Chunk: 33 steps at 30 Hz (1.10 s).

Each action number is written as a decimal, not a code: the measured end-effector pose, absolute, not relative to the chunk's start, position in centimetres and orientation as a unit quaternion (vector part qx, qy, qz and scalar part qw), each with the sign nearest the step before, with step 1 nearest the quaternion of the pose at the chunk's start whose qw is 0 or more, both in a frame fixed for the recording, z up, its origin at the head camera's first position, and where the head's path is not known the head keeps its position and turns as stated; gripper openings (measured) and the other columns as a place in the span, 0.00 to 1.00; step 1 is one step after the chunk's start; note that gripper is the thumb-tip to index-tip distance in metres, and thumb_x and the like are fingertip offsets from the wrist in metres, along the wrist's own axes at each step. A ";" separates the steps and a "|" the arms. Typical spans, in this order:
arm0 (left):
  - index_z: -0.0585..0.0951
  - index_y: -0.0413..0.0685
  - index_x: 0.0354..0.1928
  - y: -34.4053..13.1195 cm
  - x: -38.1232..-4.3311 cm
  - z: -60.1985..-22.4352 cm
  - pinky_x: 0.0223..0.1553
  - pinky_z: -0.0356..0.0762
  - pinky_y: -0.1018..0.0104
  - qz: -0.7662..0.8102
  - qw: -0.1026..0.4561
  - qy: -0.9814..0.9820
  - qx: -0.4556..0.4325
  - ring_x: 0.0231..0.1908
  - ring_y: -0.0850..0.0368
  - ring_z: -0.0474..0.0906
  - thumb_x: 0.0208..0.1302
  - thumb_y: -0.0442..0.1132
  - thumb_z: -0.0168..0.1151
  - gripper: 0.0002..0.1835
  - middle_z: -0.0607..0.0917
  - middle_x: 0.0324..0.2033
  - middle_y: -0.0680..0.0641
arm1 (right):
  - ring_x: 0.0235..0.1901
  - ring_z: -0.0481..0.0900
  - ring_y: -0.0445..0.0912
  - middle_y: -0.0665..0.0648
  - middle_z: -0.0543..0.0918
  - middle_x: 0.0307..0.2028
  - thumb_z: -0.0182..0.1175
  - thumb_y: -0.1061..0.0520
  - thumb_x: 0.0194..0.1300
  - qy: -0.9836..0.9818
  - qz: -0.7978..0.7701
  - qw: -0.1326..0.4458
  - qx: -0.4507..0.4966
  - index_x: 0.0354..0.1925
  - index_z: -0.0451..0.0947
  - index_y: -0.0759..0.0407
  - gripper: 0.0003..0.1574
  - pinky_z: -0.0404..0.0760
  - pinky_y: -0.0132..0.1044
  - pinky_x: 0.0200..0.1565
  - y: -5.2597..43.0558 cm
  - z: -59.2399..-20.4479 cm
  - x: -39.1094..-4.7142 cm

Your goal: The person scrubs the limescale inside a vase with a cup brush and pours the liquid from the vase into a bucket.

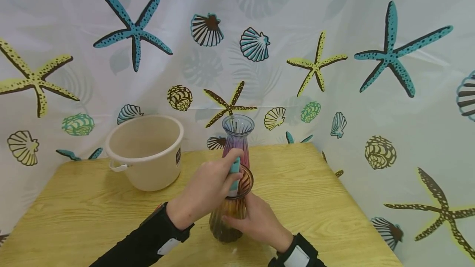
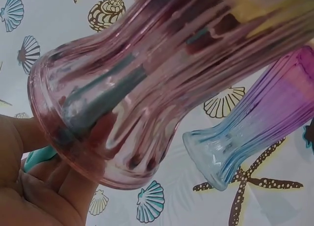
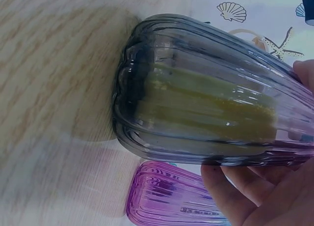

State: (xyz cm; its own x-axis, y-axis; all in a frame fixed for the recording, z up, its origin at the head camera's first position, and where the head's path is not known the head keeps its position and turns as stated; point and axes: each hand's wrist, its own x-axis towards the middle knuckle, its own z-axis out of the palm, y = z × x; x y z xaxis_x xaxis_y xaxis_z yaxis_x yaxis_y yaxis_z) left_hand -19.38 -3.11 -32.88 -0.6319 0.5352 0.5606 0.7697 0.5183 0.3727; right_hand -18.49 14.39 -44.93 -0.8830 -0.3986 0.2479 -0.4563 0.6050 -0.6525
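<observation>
My left hand (image 1: pixel 204 188) grips the teal handle (image 1: pixel 234 172) of a bottle brush, which goes in through the mouth of a ribbed glass vase (image 1: pixel 225 230). The brush's yellow sponge head (image 3: pixel 206 108) shows through the glass inside the vase body in the right wrist view. My right hand (image 1: pixel 261 219) holds the vase round its side, with the mouth tipped toward me and the base low over the table. Just behind it stands a second ribbed glass vase (image 1: pixel 238 141), blue at the rim and purple-pink below.
A cream bucket (image 1: pixel 144 176) with a white handle stands at the back left of the wooden table (image 1: pixel 297 201). Behind and to the right hangs a white curtain (image 1: pixel 237 69) printed with starfish and shells.
</observation>
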 end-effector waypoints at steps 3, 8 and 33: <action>0.66 0.49 0.57 -3.2 -19.3 -32.9 0.15 0.67 0.72 -0.293 0.202 -0.849 -0.390 0.15 0.67 0.67 0.65 0.34 0.61 0.21 0.73 0.21 0.56 | 0.52 0.71 0.40 0.48 0.73 0.58 0.60 0.29 0.56 -0.895 0.376 0.038 0.237 0.71 0.50 0.44 0.53 0.78 0.47 0.48 14.4 -45.0 -18.5; 0.66 0.48 0.57 -3.3 -19.2 -32.7 0.13 0.63 0.72 -0.257 0.218 -0.854 -0.396 0.14 0.66 0.64 0.64 0.35 0.62 0.22 0.71 0.19 0.56 | 0.51 0.72 0.40 0.47 0.73 0.57 0.60 0.29 0.56 -0.895 0.379 0.037 0.233 0.70 0.52 0.45 0.52 0.79 0.47 0.47 14.4 -45.0 -18.4; 0.68 0.53 0.51 -4.0 -18.6 -31.7 0.18 0.66 0.72 -0.338 0.128 -0.865 -0.349 0.19 0.64 0.65 0.64 0.36 0.62 0.17 0.68 0.21 0.52 | 0.52 0.71 0.40 0.48 0.73 0.59 0.60 0.29 0.56 -0.893 0.381 0.038 0.237 0.72 0.48 0.43 0.54 0.77 0.48 0.49 14.3 -45.1 -18.4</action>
